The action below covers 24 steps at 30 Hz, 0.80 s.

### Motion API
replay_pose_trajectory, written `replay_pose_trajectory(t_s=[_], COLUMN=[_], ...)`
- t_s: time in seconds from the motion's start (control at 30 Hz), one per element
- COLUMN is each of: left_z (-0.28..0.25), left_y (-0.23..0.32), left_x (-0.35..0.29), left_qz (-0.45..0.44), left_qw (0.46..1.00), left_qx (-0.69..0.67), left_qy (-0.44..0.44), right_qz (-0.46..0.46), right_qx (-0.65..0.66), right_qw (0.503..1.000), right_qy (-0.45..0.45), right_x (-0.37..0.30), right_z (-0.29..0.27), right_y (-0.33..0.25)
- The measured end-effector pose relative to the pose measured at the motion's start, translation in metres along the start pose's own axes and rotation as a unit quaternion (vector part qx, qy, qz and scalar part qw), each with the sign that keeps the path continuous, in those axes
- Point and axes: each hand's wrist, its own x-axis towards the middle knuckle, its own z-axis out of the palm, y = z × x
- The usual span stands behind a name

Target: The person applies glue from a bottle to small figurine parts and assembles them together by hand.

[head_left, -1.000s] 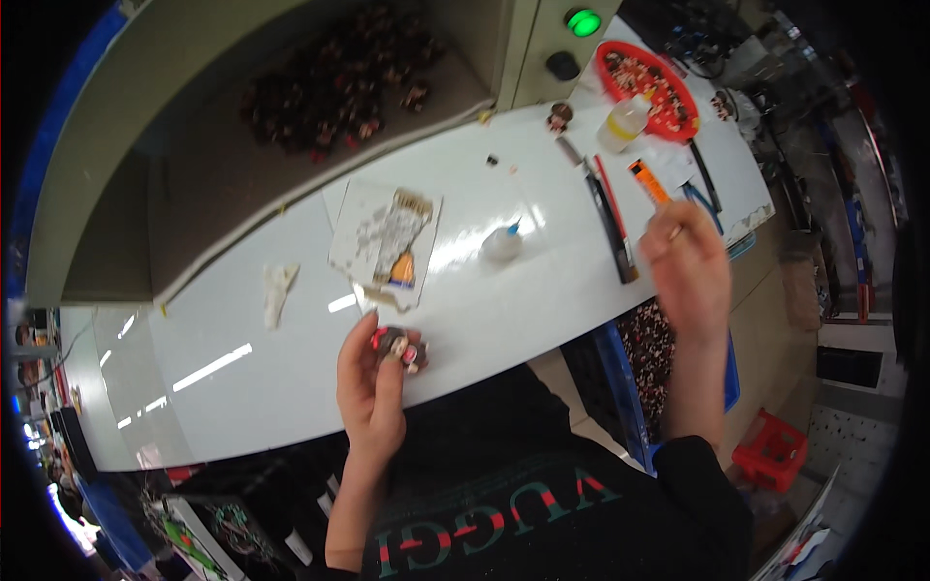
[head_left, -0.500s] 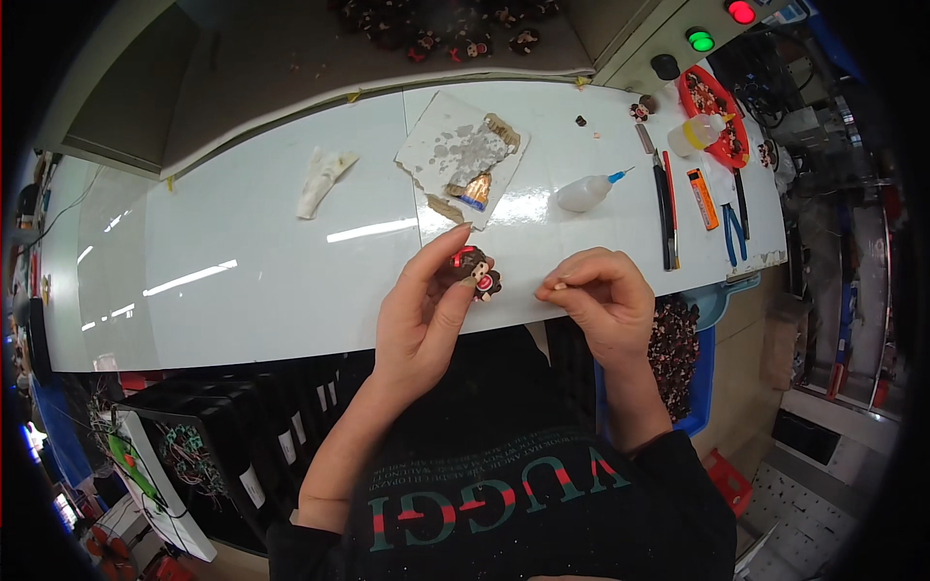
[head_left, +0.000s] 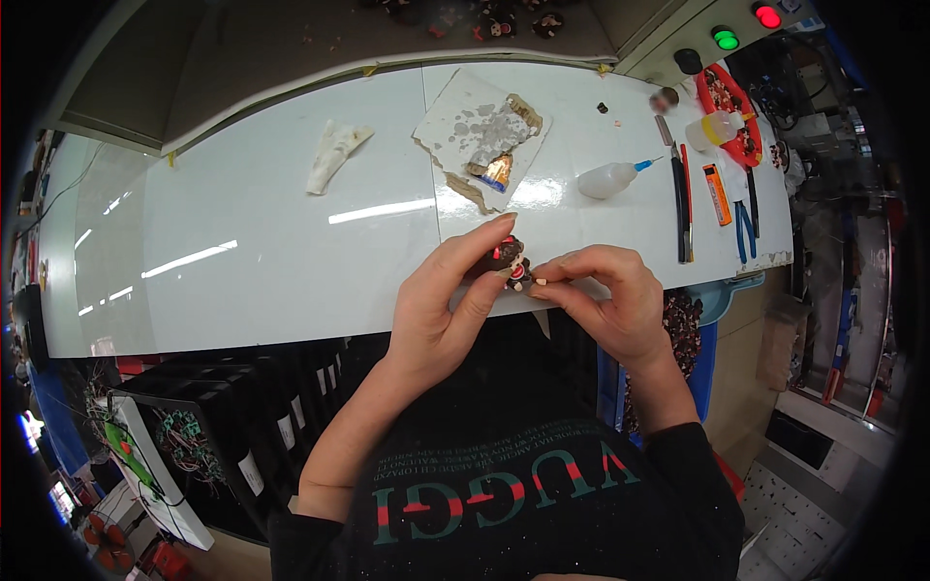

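Observation:
Between the thumb and fingers of my left hand (head_left: 448, 290) is a small dark brown figurine (head_left: 518, 274) with a red bow and a pinkish face. The hand hides part of its left side. My right hand (head_left: 610, 288) pinches a tiny pale piece (head_left: 541, 282) between thumb and forefinger, close beside the figurine's lower right. Whether the piece touches the figurine I cannot tell. Both hands are above the near edge of the white table. Beyond them lies a torn board (head_left: 455, 116) with grey smears and a gold and blue tube (head_left: 496, 174) on it.
A crumpled white cloth (head_left: 334, 160) lies left of the board. Rightward are a squeeze bottle with a blue needle tip (head_left: 610, 180), an orange box (head_left: 717, 194), blue-handled pliers (head_left: 744, 232), thin tools and a red tray (head_left: 712, 89) of small parts. A blue bin (head_left: 709, 373) stands below the table.
My right hand has brought the pale piece up to the figurine. My left hand holds the figurine slightly further right, and the whole view has shifted a little.

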Motion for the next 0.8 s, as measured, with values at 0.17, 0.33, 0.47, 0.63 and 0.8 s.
replay_pose_trajectory(t_s=[0.17,0.33,0.47,0.63,0.8], left_z=[0.000,-0.002,-0.003,-0.005,-0.007], left_y=[-0.001,0.000,0.003,0.006,0.006], left_x=[-0.001,0.000,0.002,0.003,0.002], left_qz=[0.013,0.032,0.050,0.057,0.067], left_qw=[1.000,0.999,0.997,0.995,0.995], left_qx=[0.011,0.030,0.056,0.082,0.078], left_qy=[0.001,0.001,-0.007,-0.014,-0.011], right_qz=[0.004,0.007,0.025,-0.016,-0.054], right_qx=[-0.019,-0.029,-0.029,-0.074,-0.087], right_qw=[0.999,0.998,0.996,0.995,0.990], right_qy=[-0.041,-0.063,-0.081,-0.069,-0.094], right_x=[0.008,0.012,0.017,0.022,0.029], right_z=[-0.004,-0.006,-0.007,-0.007,-0.010], right_y=[-0.004,-0.004,-0.006,-0.005,-0.010])
